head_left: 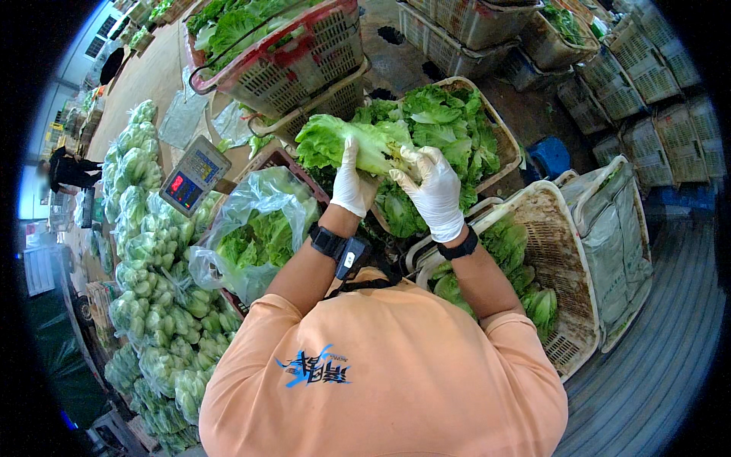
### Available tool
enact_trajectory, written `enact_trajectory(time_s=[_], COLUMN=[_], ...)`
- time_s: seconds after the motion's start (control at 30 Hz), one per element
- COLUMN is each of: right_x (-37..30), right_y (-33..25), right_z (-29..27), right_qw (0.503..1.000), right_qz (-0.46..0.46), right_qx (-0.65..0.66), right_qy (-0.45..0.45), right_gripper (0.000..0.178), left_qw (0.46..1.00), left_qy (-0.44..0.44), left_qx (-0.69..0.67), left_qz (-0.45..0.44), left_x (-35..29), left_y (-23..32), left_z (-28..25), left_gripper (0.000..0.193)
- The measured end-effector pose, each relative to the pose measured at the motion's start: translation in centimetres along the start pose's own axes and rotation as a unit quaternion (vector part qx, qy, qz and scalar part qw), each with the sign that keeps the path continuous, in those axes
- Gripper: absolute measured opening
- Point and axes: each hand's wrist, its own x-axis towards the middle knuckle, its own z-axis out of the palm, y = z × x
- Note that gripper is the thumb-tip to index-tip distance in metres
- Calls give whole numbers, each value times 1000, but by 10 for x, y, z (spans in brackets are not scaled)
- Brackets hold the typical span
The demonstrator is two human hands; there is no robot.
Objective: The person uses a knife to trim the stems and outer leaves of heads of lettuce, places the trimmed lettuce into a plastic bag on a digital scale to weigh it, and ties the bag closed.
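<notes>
Gloved in white, my left hand [350, 181] is closed round a head of leafy green lettuce [373, 145], its thumb lying across the pale ribs. The leaf tips point left and the base points right. At that base, my right hand [435, 186], also gloved, pinches the outer leaves between thumb and fingers; some browned bits show there. Both hands are above a crate [504, 129] full of loose lettuce. To the left of my left forearm, an open clear plastic bag [217, 263] lines a crate and holds more lettuce.
A scale display [194, 177] stands left, beside a long pile of bagged greens [152, 297]. Stacked crates [289, 68] rise ahead, the top one full of lettuce. A dirty tilted crate [567, 259] with lettuce sits by my right arm. More crates [647, 68] stand far right; a person [68, 171] is far left.
</notes>
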Motion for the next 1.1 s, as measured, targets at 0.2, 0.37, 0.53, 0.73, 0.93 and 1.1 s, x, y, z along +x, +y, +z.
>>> enact_trajectory(time_s=[0.2, 0.37, 0.53, 0.73, 0.93, 1.1], right_x=[5, 7, 15, 7, -4, -6], right_y=[-2, 6, 10, 9, 2, -3], right_z=[-4, -3, -4, 12, 18, 19], right_qw=[1000, 997, 996, 989, 989, 957], right_qz=[-15, -61, -82, -110, -55, 15], right_qx=[-16, -46, -23, 33, 120, 285], right_qy=[-10, -5, 19, 91, 60, 44], right_gripper=[37, 34, 26, 25, 26, 26], left_qw=[1000, 1000, 997, 998, 997, 995], left_qy=[21, -17, -64, -23, -83, -89], left_qx=[17, 5, 40, 56, -7, -41], left_qz=[11, 2, 11, 10, -7, 0], left_x=[-3, -10, -14, -18, -12, -10], left_y=[3, 6, 1, 1, -4, -2], left_z=[2, 1, -8, 9, -3, 7], left_gripper=[59, 60, 58, 48, 45, 43])
